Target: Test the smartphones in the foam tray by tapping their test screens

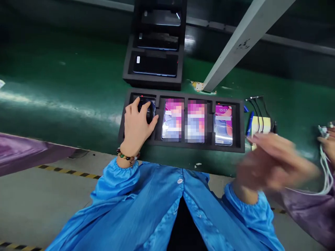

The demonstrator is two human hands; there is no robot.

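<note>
A black foam tray lies on the green belt with several phones in its slots. My left hand rests on the dark phone in the leftmost slot, fingers curled over it. Three lit phones fill the other slots, the rightmost one showing a clock. My right hand is off the tray's right end, smeared by motion, with its fingers seemingly stretched out. Both my sleeves are blue.
A second black foam tray with dark phones stands behind the first. A grey bar slants down to the belt. Cables and a yellow box lie at the right. Another person's hand holds white cables at the right edge.
</note>
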